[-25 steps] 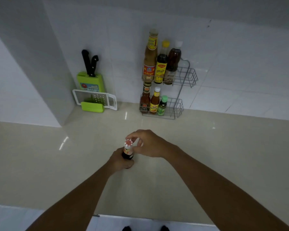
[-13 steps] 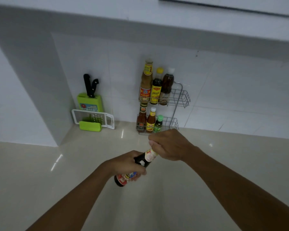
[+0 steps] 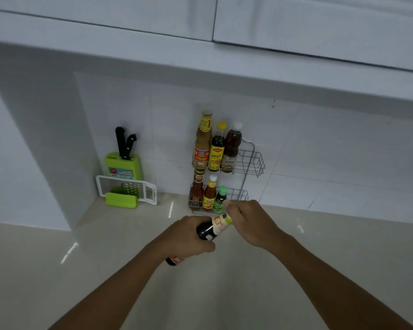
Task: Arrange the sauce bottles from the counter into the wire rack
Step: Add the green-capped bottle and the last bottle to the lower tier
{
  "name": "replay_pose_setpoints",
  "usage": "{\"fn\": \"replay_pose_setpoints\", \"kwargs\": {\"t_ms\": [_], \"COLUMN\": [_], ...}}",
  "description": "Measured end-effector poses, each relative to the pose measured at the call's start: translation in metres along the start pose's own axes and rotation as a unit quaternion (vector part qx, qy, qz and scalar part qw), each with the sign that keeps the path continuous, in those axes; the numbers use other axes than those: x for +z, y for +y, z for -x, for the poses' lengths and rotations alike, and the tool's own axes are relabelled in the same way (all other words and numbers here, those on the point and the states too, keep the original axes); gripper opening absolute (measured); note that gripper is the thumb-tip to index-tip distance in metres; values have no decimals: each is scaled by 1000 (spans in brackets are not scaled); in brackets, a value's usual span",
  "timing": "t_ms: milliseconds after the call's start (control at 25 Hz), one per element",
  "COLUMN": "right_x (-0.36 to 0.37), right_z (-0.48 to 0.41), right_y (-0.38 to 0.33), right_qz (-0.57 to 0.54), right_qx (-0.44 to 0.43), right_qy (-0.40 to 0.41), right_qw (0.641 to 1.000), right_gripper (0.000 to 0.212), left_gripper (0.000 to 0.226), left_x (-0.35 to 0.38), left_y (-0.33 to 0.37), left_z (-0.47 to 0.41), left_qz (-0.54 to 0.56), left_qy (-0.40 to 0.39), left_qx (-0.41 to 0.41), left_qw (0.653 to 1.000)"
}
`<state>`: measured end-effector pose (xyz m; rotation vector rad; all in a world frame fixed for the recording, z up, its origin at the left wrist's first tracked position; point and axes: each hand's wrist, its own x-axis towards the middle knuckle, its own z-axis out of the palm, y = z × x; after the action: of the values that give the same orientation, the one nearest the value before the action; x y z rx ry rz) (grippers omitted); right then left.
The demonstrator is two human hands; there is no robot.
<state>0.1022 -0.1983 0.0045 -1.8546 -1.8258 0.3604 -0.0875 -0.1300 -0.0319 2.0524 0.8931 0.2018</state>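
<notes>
Left hand wraps the body of a dark sauce bottle, fingers closed around it. Right hand pinches the neck end near the cap, closed on it too. Bottle tilted, neck up and to the right toward the rack, base down-left, just showing below the left hand. It is clear of the counter, held above its middle part, in front of the rack.

Against half a second back: the bottle sits at much the same slant, but more of its lower label is now hidden by the left hand; both hands have crept toward the rack. A second back the bottle stood upright on the counter with the hands at its cap.

Wire rack stands at the counter's back edge against the tiled wall. Upper tier: tall amber bottle, yellow-capped dark bottle, white-capped brown bottle, crowded to the left end; right end bare wire. Lower tier: red chilli sauce bottle, orange sauce bottle, small green bottle, likewise to the left. The right hand's knuckles overlap the lower tier's front in view.

Farther left at the back edge: green knife block with two black handles, white grater leaning before it.
</notes>
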Motion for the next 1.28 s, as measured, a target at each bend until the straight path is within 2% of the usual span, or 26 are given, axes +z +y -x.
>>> {"fn": "replay_pose_setpoints", "kwargs": {"t_ms": [80, 120, 160, 280, 360, 400, 440, 480, 520, 560, 600, 680, 760, 840, 920, 1000, 1120, 1200, 1280], "right_x": [-11, -13, -15, -14, -7, -3, -1, 1, 3, 4, 3, 4, 6, 5, 3, 2, 4, 8, 15], "right_z": [-6, -10, -14, -22, -20, -19, -20, -20, -21, -22, -23, -25, -31, -42, -57, -72, -94, -109, -121], "right_y": [0, 1, 0, -1, 4, 8, 13, 14, 17, 20, 24, 32, 45, 58, 71, 89, 112, 125, 138], "right_qz": [50, 70, 74, 50, 56, 55, 36, -7, -66, -137, -217, -340, -368, -330, -283, -231, -178, -167, -158], "right_qx": [-107, -136, -143, -86, -31, 4, 43, 86, 121, 145, 153, 135, 104, 96, 125, 169, 186, 180, 184], "right_qy": [15, 17, 20, 30, 45, 46, 48, 59, 73, 77, 62, -5, -67, -69, -18, 64, 150, 164, 156], "right_qw": [993, 988, 987, 995, 997, 997, 997, 995, 988, 977, 962, 931, 922, 936, 951, 956, 955, 955, 958], "right_gripper": [38, 38, 38, 38, 38, 40, 42, 43, 45, 47, 47, 28, 24, 23, 21, 22, 18, 17, 17], "left_gripper": [12, 11, 11, 13, 16, 25, 35, 42, 46, 48, 49, 52, 57, 63, 75, 79, 48, 36, 33], "left_x": [-14, -17, -18, -11, 0, 6, 13, 19, 24, 24, 21, 14, 11, 12, 12, 8, 2, -4, -7], "left_y": [7, 10, 14, 18, 18, 19, 19, 19, 18, 17, 15, 11, 7, 2, -13, -29, -52, -60, -66], "left_z": [-1, -2, -4, -12, -16, -17, -20, -24, -29, -35, -42, -58, -75, -92, -112, -130, -153, -163, -172], "left_qz": [145, 165, 169, 152, 50, -52, -161, -221, -224, -187, -97, 98, 167, 172, 177, 166, 178, 206, 260], "left_qy": [-159, -197, -202, -116, -2, 75, 138, 183, 196, 179, 146, 49, -16, -33, -19, 11, 121, 194, 245], "left_qx": [4, 6, 6, -7, -9, -4, -2, -1, -5, -14, -21, -39, -30, -16, -11, -17, -58, -77, -113], "left_qw": [976, 966, 965, 982, 999, 996, 977, 958, 954, 966, 984, 993, 985, 984, 984, 986, 975, 956, 927]}}
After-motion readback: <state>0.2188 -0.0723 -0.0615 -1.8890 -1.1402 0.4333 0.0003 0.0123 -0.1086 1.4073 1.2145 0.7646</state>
